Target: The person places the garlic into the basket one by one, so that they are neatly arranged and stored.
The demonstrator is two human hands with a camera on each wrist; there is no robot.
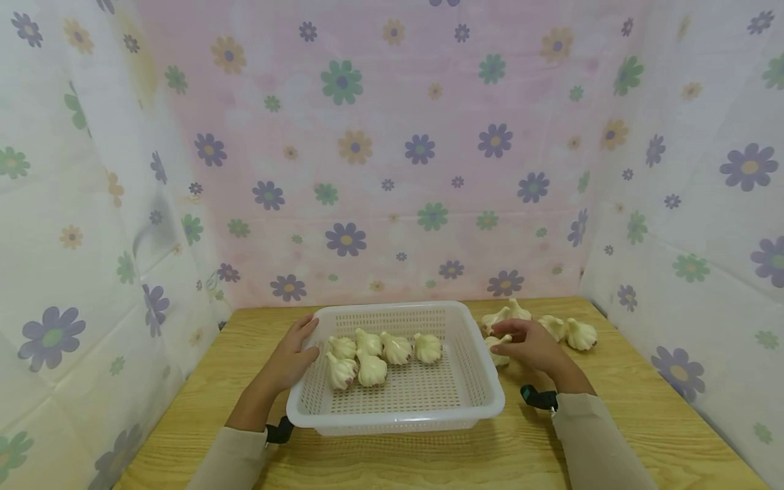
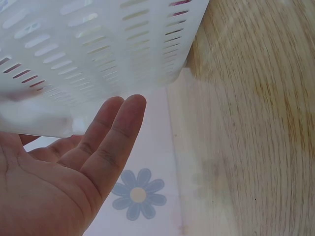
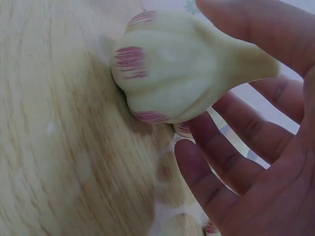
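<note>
Right wrist view, garlic bulb (image 3: pixel 170 69): lies on the wood-grain table (image 1: pixel 416 464) just ahead of the palm; long axis runs outward from palm, neck toward the hand, purple-streaked base away.
Right hand (image 1: pixel 539 348): the nearer one; palm turned toward the bulb, thumb and fingers loosely bent, parted either side of its neck; no firm hold shows.
White basket (image 1: pixel 398 419): just left of that bulb, six more bulbs (image 1: pixel 397 348) inside.
Left hand (image 1: pixel 292 355): at the basket's left rim, fingers nearly straight against it.
Farther bulbs (image 1: pixel 580 334): four, beyond the right hand.
Backdrop: flowered curtain (image 1: pixel 392 122).
</note>
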